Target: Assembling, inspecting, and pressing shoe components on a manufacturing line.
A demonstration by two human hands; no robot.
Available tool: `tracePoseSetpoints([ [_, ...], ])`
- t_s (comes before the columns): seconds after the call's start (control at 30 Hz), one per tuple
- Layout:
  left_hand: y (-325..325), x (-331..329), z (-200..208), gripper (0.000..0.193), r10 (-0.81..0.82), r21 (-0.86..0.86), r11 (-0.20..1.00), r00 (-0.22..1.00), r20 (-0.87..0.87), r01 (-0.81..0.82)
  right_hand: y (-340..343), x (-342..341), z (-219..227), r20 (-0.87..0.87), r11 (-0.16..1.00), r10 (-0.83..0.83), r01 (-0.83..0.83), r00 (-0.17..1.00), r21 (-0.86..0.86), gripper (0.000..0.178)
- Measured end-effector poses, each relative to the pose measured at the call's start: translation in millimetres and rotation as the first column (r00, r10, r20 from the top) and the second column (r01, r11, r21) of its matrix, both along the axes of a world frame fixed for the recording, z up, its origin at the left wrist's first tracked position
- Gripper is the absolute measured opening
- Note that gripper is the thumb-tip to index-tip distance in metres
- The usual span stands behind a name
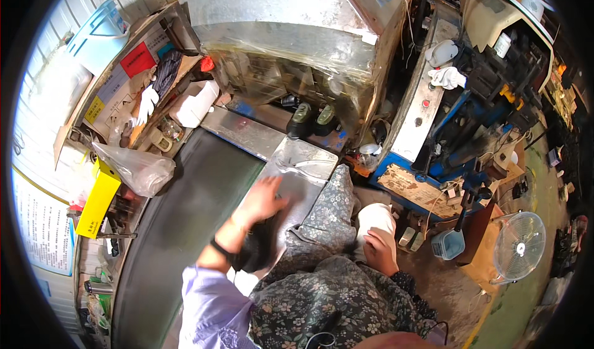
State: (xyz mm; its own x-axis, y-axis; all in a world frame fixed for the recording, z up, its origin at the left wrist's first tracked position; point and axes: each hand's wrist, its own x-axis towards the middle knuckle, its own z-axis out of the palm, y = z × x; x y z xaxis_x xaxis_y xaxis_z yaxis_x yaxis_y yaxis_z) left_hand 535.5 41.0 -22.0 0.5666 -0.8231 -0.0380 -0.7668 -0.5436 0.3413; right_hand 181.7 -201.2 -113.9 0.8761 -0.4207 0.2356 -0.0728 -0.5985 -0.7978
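Observation:
My left hand (263,197) reaches forward, blurred by motion, with its fingers spread over a shiny metal plate (303,163) at the end of a dark conveyor belt (185,225). A dark object (257,247) lies under my left wrist; I cannot tell what it is. My right hand (378,251) rests flat on a white-covered knee (374,218), holding nothing. Flower-patterned cloth (328,225) covers my lap between the two hands.
A large foil-wrapped metal hood (291,21) stands over the belt, with two dark shoe-like pieces (312,119) at its mouth. Left of the belt are a plastic bag (139,170), a yellow box (99,200) and a white jug (195,102). A blue-and-white machine (427,108) and a floor fan (518,245) stand right.

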Motion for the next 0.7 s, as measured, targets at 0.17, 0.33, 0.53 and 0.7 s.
tracePoseSetpoints([
  [0.17,80,-96,-9,0.103,0.436,-0.017,0.899,0.897,-0.072,-0.438,6,28,15,0.068,0.991,0.105,-0.111,0.992,0.077,0.024],
  [0.33,108,-80,-26,0.081,0.563,-0.079,0.749,0.696,-0.446,-0.658,16,71,47,0.075,0.928,0.348,-0.354,0.935,0.116,0.025],
  [0.53,29,-133,0,0.044,-0.248,-0.129,0.348,0.042,-0.968,-0.929,59,102,110,0.045,0.515,0.418,-0.277,0.907,0.811,0.082],
  [0.7,-41,-169,27,0.082,-0.592,-0.545,0.69,0.062,-0.803,-0.476,4,59,175,0.268,0.192,-0.002,-0.262,0.963,0.946,0.091],
])
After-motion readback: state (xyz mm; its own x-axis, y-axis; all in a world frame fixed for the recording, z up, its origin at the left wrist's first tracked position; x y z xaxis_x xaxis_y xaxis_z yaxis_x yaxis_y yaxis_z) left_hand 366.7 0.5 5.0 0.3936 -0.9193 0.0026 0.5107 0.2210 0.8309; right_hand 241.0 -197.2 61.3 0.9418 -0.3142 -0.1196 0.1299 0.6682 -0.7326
